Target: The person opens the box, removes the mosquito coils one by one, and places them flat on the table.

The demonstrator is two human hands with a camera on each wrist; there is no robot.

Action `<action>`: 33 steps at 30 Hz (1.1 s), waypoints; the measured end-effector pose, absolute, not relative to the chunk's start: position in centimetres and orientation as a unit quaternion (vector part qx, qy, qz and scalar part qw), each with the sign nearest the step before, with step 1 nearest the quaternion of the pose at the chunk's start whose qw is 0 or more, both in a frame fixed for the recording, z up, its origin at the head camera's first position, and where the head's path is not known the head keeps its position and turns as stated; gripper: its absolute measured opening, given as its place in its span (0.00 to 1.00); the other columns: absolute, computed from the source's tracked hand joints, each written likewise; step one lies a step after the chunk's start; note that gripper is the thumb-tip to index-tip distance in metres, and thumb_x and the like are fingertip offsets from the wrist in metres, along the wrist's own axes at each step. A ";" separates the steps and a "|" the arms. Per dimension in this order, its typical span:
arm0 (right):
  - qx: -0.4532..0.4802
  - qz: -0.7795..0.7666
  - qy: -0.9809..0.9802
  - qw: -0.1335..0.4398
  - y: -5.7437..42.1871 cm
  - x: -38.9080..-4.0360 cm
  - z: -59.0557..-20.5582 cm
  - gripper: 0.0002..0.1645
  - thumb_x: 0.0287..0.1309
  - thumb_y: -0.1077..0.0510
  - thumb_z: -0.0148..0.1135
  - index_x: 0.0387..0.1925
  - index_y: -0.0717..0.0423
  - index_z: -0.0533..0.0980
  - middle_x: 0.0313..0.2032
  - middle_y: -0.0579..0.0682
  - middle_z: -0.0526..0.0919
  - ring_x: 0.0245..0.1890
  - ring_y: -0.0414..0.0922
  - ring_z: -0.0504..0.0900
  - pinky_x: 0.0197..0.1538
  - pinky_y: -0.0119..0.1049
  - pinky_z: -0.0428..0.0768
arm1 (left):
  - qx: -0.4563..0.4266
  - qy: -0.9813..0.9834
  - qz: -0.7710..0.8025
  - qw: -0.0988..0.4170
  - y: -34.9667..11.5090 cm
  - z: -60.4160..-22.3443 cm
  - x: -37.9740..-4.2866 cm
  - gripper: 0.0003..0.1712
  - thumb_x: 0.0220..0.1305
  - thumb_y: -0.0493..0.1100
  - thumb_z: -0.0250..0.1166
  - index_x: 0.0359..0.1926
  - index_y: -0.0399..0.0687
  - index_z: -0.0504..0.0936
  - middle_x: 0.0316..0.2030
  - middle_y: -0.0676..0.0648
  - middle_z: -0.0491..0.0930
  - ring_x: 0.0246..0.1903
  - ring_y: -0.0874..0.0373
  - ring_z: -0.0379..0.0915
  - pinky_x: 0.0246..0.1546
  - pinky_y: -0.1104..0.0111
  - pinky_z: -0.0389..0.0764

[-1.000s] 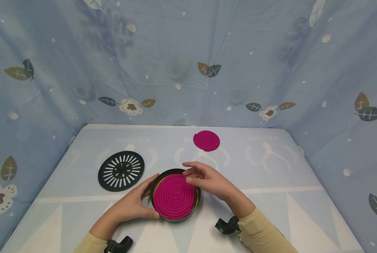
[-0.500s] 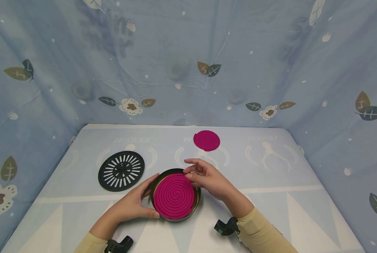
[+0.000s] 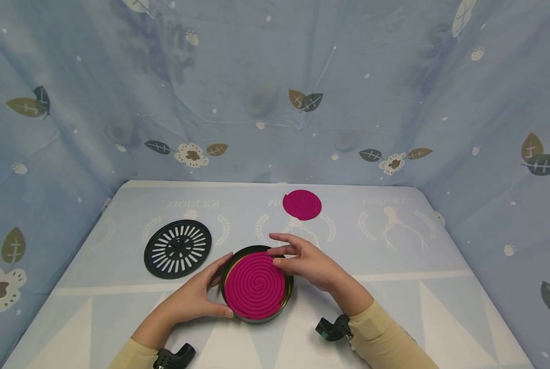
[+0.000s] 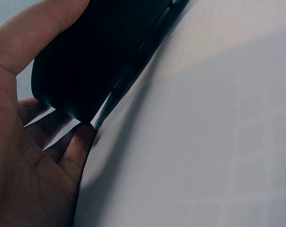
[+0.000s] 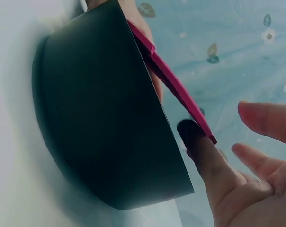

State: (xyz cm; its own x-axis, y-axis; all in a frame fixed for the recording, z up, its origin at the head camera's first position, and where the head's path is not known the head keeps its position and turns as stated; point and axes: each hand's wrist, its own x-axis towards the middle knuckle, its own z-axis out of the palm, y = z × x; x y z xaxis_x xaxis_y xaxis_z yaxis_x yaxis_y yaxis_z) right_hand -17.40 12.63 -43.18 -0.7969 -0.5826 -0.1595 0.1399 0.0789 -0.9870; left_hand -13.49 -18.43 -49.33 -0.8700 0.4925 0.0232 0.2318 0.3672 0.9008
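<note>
A magenta mosquito coil (image 3: 255, 287) lies in the mouth of a round black tin (image 3: 224, 277), its right edge raised above the rim, as the right wrist view shows. My left hand (image 3: 196, 297) grips the tin's left side, thumb in front and fingers behind. In the left wrist view the fingers (image 4: 76, 146) curve round the dark wall. At the coil's right edge is my right hand (image 3: 314, 264). One finger (image 5: 207, 158) reaches under that tilted edge, while the thumb (image 5: 266, 120) stands apart above it. The tin's inside is mostly hidden.
A slotted black lid (image 3: 177, 249) lies on the table to the left of the tin. Farther back is a second magenta coil (image 3: 302, 205). A patterned blue cloth (image 3: 266, 102) hangs behind and along both sides of the table.
The thumb and fingers of my right hand have shifted slightly at the coil's edge. My left hand and the tin have hardly moved.
</note>
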 end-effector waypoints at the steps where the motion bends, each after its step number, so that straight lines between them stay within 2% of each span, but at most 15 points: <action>1: -0.165 -0.657 0.681 0.278 12.7 -17.4 -43.1 0.37 0.64 0.59 0.64 0.72 0.46 0.63 0.59 0.57 0.77 0.52 0.53 0.82 0.56 0.42 0.83 | 0.221 0.818 0.516 0.125 -18.4 -49.4 -13.5 0.73 0.33 0.57 0.85 0.78 0.50 0.52 0.74 0.55 0.56 0.71 0.60 0.52 0.69 0.68 0.64; 6: -0.164 -0.648 0.683 0.294 12.9 -17.5 -43.1 0.39 0.64 0.61 0.64 0.73 0.47 0.61 0.55 0.57 0.81 0.49 0.52 0.84 0.52 0.44 0.85 | 0.222 0.822 0.510 0.122 -18.4 -49.5 -13.5 0.73 0.33 0.58 0.85 0.78 0.50 0.52 0.74 0.55 0.56 0.71 0.59 0.53 0.69 0.67 0.64; 10: -0.161 -0.639 0.687 0.305 13.0 -17.5 -43.2 0.39 0.64 0.62 0.64 0.73 0.53 0.61 0.50 0.57 0.84 0.43 0.49 0.85 0.44 0.45 0.88 | 0.222 0.823 0.508 0.121 -18.4 -49.6 -13.6 0.73 0.33 0.58 0.85 0.78 0.51 0.52 0.73 0.55 0.56 0.71 0.59 0.54 0.68 0.67 0.65; 16: -0.158 -0.628 0.688 0.327 13.1 -17.5 -43.5 0.31 0.63 0.63 0.64 0.67 0.55 0.70 0.45 0.57 0.85 0.37 0.47 0.86 0.39 0.43 0.89 | 0.220 0.825 0.507 0.119 -18.4 -49.6 -13.6 0.73 0.33 0.59 0.85 0.78 0.52 0.52 0.73 0.55 0.56 0.71 0.59 0.53 0.68 0.67 0.64; 20: -0.159 -0.627 0.687 0.331 13.1 -17.5 -43.8 0.28 0.63 0.64 0.64 0.64 0.55 0.73 0.44 0.57 0.86 0.36 0.47 0.86 0.37 0.41 0.89 | 0.217 0.825 0.507 0.121 -18.4 -49.5 -13.5 0.73 0.32 0.58 0.85 0.78 0.52 0.53 0.73 0.55 0.56 0.71 0.59 0.53 0.68 0.67 0.64; 33: -0.145 -0.635 0.685 0.325 13.1 -17.4 -44.3 0.31 0.63 0.66 0.63 0.67 0.53 0.70 0.42 0.58 0.85 0.35 0.46 0.85 0.39 0.45 0.89 | 0.210 0.822 0.513 0.129 -18.3 -49.3 -13.5 0.73 0.32 0.57 0.86 0.78 0.53 0.52 0.73 0.55 0.56 0.71 0.60 0.53 0.69 0.68 0.64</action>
